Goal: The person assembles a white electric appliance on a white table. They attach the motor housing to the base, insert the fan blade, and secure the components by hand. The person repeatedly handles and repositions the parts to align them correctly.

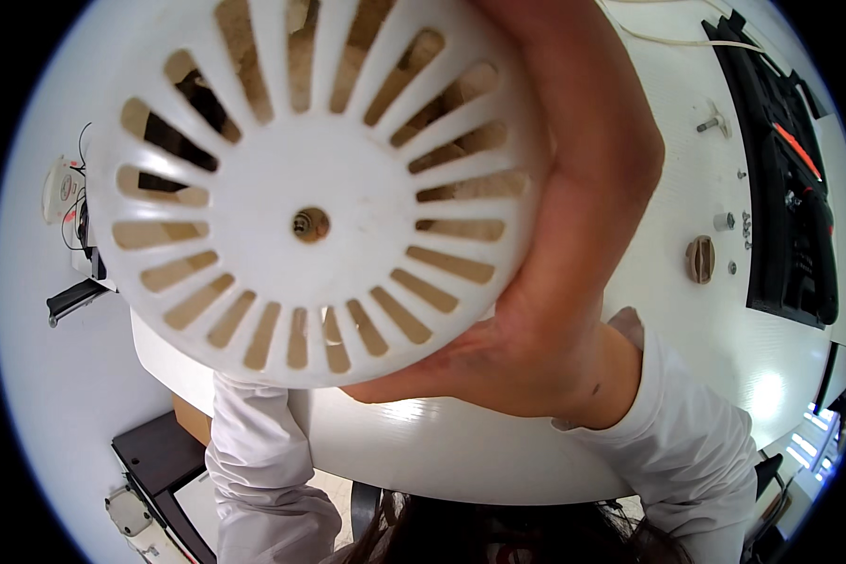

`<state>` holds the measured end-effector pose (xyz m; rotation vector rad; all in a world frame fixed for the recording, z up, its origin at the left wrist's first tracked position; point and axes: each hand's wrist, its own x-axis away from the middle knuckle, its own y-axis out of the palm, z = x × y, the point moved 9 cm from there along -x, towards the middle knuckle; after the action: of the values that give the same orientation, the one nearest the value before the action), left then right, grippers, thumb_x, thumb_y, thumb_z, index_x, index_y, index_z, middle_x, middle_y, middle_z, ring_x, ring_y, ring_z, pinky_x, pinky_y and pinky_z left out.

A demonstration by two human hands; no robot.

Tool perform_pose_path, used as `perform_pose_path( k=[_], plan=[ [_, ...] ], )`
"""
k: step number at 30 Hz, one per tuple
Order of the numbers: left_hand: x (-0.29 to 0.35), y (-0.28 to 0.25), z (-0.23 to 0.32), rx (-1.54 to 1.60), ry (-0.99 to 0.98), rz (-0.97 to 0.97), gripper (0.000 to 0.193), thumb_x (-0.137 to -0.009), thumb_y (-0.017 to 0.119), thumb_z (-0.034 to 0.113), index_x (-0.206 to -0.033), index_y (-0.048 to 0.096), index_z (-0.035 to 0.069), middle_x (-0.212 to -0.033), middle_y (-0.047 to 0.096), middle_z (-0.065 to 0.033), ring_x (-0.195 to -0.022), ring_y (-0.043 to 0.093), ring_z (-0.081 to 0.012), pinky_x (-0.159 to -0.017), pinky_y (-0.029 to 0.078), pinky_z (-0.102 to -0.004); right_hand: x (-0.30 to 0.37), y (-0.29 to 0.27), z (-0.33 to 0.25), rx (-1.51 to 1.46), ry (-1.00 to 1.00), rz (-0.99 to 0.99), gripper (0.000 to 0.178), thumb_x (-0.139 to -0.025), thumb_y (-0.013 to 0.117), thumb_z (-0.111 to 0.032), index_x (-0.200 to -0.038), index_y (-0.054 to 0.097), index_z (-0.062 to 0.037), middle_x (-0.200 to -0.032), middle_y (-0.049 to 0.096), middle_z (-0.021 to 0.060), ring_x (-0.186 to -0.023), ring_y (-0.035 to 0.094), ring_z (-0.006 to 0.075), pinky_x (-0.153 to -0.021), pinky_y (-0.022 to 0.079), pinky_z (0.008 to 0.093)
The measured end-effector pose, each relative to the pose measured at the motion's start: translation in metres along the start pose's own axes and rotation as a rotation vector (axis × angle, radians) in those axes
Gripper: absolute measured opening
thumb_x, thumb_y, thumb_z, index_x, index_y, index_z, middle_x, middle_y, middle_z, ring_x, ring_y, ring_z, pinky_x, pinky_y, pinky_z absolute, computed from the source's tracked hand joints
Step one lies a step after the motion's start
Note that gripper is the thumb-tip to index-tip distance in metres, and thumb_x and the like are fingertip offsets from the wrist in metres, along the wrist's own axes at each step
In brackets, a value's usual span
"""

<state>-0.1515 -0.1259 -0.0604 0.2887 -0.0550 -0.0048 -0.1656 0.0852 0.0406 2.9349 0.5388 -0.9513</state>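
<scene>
One view only, from your head: you hold a round white plastic fan grille with radial slots up close, flat face toward you, hub at centre, above the white desk's near edge. Your right forearm crosses behind its right rim; neither hand shows, so I cannot tell either grip. A tan ribbed knob and small screws lie toward the desk's right edge.
</scene>
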Motion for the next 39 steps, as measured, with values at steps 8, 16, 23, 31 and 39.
perform_pose_path(
  k=[8,16,23,31,39],
  plan=[
    [0.000,0.000,0.000,0.001,0.002,-0.001,0.065,-0.097,0.041,0.053,-0.137,0.034,0.002,-0.132,0.048,-0.0110,-0.122,0.049,-0.0197,-0.102,0.041,-0.0356,-0.007,-0.006,-0.008,0.047,-0.027,0.034,0.114,-0.044,0.092,-0.024,-0.141,0.036,-0.0048,-0.137,0.034,0.0218,-0.119,0.043,0.0342,-0.097,0.040,0.0450],
    [-0.021,0.006,0.003,0.010,0.041,-0.014,0.067,-0.097,0.042,0.054,-0.138,0.034,0.002,-0.132,0.048,-0.0113,-0.122,0.048,-0.0199,-0.102,0.040,-0.0358,-0.013,-0.023,-0.025,0.238,-0.134,0.203,0.116,-0.043,0.092,-0.022,-0.143,0.035,-0.0084,-0.138,0.031,0.0225,-0.122,0.038,0.0376,-0.096,0.040,0.0470],
    [-0.029,0.060,0.043,-0.237,0.272,0.037,0.080,-0.092,0.043,0.064,-0.137,0.034,-0.001,-0.132,0.046,-0.0116,-0.120,0.047,-0.0188,-0.099,0.038,-0.0322,-0.008,-0.035,-0.015,0.255,-0.157,0.236,0.119,-0.048,0.092,-0.024,-0.144,0.023,-0.0046,-0.138,0.027,0.0208,-0.130,0.028,0.0422,-0.104,0.035,0.0487],
    [-0.016,0.079,0.076,-0.639,0.594,-0.066,0.063,-0.081,0.062,0.007,-0.139,0.039,0.005,-0.115,0.052,-0.0101,-0.095,0.052,-0.0186,-0.082,0.043,-0.0324,-0.030,-0.079,0.000,-0.262,0.120,0.350,0.108,-0.062,0.081,-0.014,-0.148,0.017,-0.0055,-0.142,0.033,0.0110,-0.130,0.039,0.0232,-0.106,0.039,0.0386],
    [-0.011,0.073,0.093,-0.580,0.666,0.089,0.054,-0.076,0.069,0.001,-0.128,0.053,0.008,-0.104,0.056,-0.0057,-0.081,0.054,-0.0132,-0.073,0.043,-0.0279,-0.019,-0.100,0.038,-0.697,0.427,0.457,0.081,-0.084,0.048,-0.070,-0.141,0.035,-0.0136,-0.134,0.048,0.0042,-0.120,0.050,0.0180,-0.092,0.047,0.0349]
  ],
)
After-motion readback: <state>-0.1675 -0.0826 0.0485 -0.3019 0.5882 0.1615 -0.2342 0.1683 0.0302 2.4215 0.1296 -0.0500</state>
